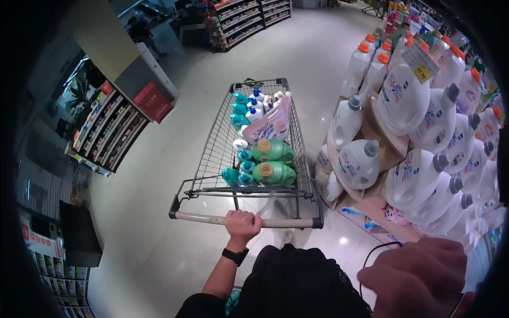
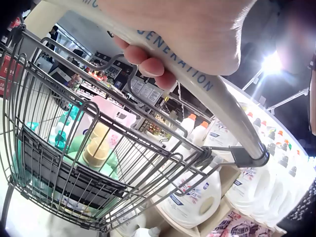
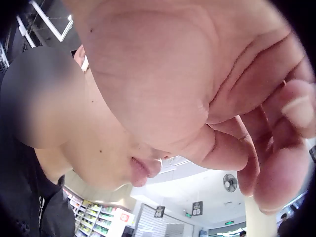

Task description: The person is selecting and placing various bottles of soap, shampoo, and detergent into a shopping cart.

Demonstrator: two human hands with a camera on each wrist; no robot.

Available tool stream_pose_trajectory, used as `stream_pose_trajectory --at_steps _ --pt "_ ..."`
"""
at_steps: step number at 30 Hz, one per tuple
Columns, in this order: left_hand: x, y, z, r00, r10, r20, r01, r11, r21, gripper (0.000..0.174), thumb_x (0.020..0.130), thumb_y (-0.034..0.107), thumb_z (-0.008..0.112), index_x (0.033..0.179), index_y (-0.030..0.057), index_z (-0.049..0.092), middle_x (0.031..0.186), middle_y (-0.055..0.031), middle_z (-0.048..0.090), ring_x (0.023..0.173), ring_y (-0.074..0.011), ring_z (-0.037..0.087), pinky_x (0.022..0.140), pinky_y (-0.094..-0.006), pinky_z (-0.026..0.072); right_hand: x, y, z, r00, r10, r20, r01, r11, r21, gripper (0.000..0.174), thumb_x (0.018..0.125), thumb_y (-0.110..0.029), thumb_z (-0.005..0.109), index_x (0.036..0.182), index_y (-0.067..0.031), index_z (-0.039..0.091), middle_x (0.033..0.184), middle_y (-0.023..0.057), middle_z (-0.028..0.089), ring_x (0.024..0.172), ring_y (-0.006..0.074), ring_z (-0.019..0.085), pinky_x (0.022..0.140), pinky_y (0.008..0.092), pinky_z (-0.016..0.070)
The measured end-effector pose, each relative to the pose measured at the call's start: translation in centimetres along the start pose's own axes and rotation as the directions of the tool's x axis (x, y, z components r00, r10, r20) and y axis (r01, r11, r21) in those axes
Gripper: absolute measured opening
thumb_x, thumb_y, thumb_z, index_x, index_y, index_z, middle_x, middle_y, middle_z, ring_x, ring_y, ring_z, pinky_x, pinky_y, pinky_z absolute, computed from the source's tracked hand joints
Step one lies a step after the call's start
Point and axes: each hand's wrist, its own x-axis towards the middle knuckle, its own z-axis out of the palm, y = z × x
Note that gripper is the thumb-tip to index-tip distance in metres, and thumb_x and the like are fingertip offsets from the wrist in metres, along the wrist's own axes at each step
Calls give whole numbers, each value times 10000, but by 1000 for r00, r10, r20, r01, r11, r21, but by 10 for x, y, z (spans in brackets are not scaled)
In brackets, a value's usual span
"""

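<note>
My left hand (image 1: 243, 225) grips the beige push handle (image 1: 289, 223) of a wire shopping cart (image 1: 212, 153). In the left wrist view, its fingers (image 2: 150, 66) curl round the bar. Inside the cart lie two large green jugs (image 1: 273, 174) with tan caps, teal-topped bottles (image 1: 239, 117), white bottles with blue tops (image 1: 254, 114) and a pink bag (image 1: 270, 124). My right hand (image 1: 419, 278) is raised close to the head camera at lower right. The right wrist view shows its fingers (image 3: 281, 173) loosely bent, holding nothing, with part of a face behind.
To the cart's right stands a tiered display (image 1: 339, 175) of white detergent jugs (image 1: 358, 164), some with orange caps, and a price sign (image 1: 420, 63). On the left are a shelf rack (image 1: 108, 130), a red box (image 1: 154, 100) and a pillar (image 1: 101, 32). Further shelves (image 1: 244, 24) stand at the back.
</note>
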Motion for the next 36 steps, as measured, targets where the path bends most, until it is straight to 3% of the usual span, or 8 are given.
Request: stream_pose_trajectory --at_steps 2,6,7,11,15,18,23,36 --pt "11 -11 1 1000 3 3 -3 1000 3 307 713 212 666 447 140 531 446 -20 500 461 -220 521 522 -366 380 7 5 9 982 -176 69 176 984 -1 215 668 -27 654 882 0 662 640 87 548 499 215 575 438 321 456" --pt "32 -47 7 1000 4 8 -3 999 -34 274 714 191 656 470 113 558 459 -37 527 466 -235 524 571 -380 398 60 -22 17 977 -106 186 121 990 -69 475 721 -64 689 1184 13 616 617 90 536 419 187 514 393 298 407" --pt "41 -53 10 1000 6 5 -6 999 -32 277 714 190 656 467 113 555 459 -38 526 466 -237 521 568 -384 394 35 3 40 983 -140 -121 160 970 180 594 743 -79 692 1309 9 537 601 89 536 387 178 486 377 282 393" --pt "71 -19 43 1000 7 11 -7 1000 -28 298 708 210 655 446 128 540 462 -34 530 458 -236 523 545 -379 380 44 45 17 896 -266 -355 273 961 -31 615 737 -111 706 1317 -3 531 601 89 555 401 173 506 382 269 412" --pt "83 -100 44 999 31 39 -28 997 -68 292 710 208 653 447 128 552 458 -34 535 457 -233 526 538 -385 374 103 54 96 972 152 179 -153 988 -8 86 802 -121 640 830 -104 561 682 32 594 596 261 637 524 379 470" --pt "105 -110 53 998 47 40 -43 996 -82 294 716 207 653 449 129 556 461 -30 539 463 -222 537 539 -376 383 101 163 214 902 431 -3 -420 882 213 103 870 -119 624 888 -18 638 738 139 640 674 330 622 606 383 490" --pt "146 -142 72 987 137 79 -124 980 -153 291 737 209 646 468 135 566 474 -19 553 477 -210 554 550 -355 418 59 274 344 979 183 87 -186 982 27 249 890 -231 634 732 -40 660 684 107 608 707 296 563 805 438 463" --pt "228 -224 119 989 135 60 -125 981 -148 246 684 187 627 454 122 569 455 -35 537 452 -222 534 546 -367 419 145 302 414 931 330 -157 -341 939 -44 354 854 -254 710 564 -62 649 562 97 514 635 284 493 738 398 429"
